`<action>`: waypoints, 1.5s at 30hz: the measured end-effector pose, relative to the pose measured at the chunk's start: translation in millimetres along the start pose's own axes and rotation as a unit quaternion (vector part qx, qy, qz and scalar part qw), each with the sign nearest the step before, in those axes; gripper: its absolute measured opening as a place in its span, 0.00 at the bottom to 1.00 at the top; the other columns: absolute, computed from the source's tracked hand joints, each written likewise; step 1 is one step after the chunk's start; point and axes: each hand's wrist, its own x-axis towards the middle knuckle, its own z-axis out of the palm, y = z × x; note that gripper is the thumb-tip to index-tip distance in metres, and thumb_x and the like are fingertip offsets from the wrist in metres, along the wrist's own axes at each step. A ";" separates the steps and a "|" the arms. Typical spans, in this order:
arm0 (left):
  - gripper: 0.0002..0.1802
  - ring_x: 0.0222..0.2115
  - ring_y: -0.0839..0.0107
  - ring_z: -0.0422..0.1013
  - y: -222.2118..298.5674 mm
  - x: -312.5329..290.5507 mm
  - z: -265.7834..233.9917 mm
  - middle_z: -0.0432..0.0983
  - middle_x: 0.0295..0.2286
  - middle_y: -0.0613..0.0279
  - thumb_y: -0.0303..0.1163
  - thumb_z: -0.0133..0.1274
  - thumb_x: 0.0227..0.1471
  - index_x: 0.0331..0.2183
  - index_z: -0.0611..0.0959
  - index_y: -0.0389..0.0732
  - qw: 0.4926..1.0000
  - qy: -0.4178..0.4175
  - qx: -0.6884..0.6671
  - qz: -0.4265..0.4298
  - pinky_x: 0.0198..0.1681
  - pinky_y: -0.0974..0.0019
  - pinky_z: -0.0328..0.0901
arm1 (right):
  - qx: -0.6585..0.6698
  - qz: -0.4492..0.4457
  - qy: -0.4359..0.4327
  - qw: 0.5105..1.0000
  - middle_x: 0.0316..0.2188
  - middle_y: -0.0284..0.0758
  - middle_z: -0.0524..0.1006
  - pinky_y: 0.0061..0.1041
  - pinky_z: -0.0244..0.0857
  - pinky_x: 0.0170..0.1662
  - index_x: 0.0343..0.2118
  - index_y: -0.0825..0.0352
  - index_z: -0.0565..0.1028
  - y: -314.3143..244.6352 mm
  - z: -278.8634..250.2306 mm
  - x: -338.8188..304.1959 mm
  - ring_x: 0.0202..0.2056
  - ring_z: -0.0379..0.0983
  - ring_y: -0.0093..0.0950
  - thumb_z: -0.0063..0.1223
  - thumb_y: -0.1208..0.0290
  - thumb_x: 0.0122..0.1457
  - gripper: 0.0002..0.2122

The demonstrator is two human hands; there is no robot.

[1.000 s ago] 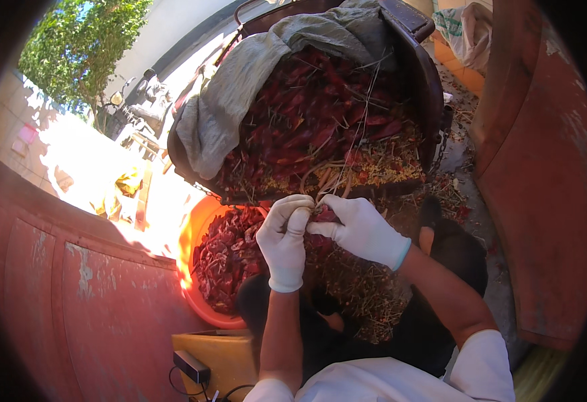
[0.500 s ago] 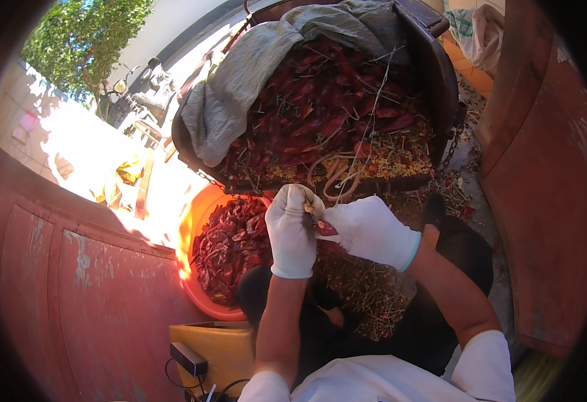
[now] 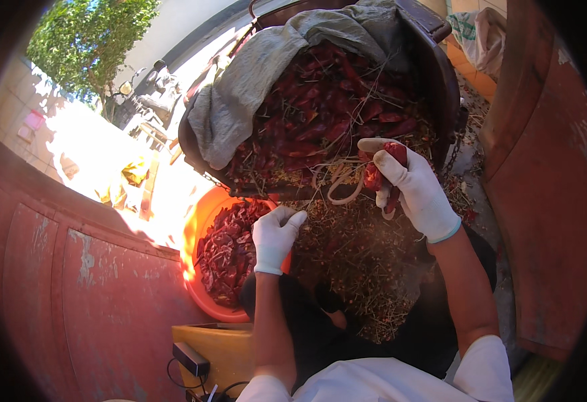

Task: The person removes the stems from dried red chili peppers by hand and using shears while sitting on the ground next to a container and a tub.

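Observation:
My right hand [image 3: 422, 201], in a white glove, is wrapped round several dried red chili peppers [image 3: 374, 177] at the front right of a dark cart. Lower and to the left, my gloved left hand [image 3: 273, 240] is closed, thumb and fingers together, beside the right rim of an orange tub [image 3: 203, 305]. Whatever it may hold is hidden. Dried chili pieces [image 3: 229, 258] fill much of the tub. In the cart [image 3: 449, 87] lies a large heap of dark red chilies [image 3: 320, 114] mixed with stalks and seeds.
A grey woven sack [image 3: 229, 100] drapes over the cart's left rim, and a pale cord loop [image 3: 343, 187] hangs at its front. Stalks and seeds [image 3: 367, 281] litter the ground between my legs. Red door panels [image 3: 119, 301] flank me; a yellow wooden box [image 3: 223, 348] stands lower left.
My hands were together over one chili and have parted. The right moved up and right to the cart and now grips several chilies; the left dropped slightly, beside the tub.

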 end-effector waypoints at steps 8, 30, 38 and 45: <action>0.26 0.18 0.79 0.71 39.0 -5.8 -4.4 0.81 0.27 0.56 0.45 0.51 0.64 0.46 0.81 0.28 0.947 -0.087 -0.311 -0.003 0.20 0.76 0.65 | -0.072 0.010 0.022 0.997 0.21 0.26 0.73 0.19 0.60 0.21 0.29 0.65 0.73 3.6 -8.1 1.8 0.18 0.68 0.15 0.66 0.65 0.54 0.12; 0.10 0.34 0.57 0.76 16.9 130.9 -7.9 0.79 0.36 0.55 0.37 0.57 0.56 0.38 0.86 0.44 0.914 0.295 0.201 0.195 0.38 0.57 0.70 | -0.004 0.029 0.007 1.000 0.24 0.32 0.78 0.20 0.66 0.22 0.35 0.69 0.76 24.1 15.7 17.3 0.17 0.69 0.16 0.54 0.72 0.62 0.06; 0.07 0.31 0.73 0.73 38.4 54.0 -8.6 0.77 0.31 0.66 0.33 0.51 0.63 0.40 0.78 0.41 0.796 0.008 -0.606 -0.005 0.32 0.69 0.67 | -0.235 -0.062 0.002 0.970 0.25 0.33 0.81 0.26 0.71 0.32 0.35 0.67 0.80 47.0 32.2 15.7 0.26 0.78 0.25 0.61 0.69 0.57 0.08; 0.11 0.29 0.73 0.70 44.0 3.5 30.8 0.77 0.29 0.65 0.36 0.46 0.66 0.36 0.78 0.40 0.663 -0.017 -0.739 -0.116 0.28 0.70 0.62 | -0.226 -0.158 0.014 0.961 0.30 0.38 0.82 0.27 0.73 0.39 0.36 0.66 0.81 54.6 40.6 11.7 0.32 0.81 0.31 0.62 0.70 0.55 0.08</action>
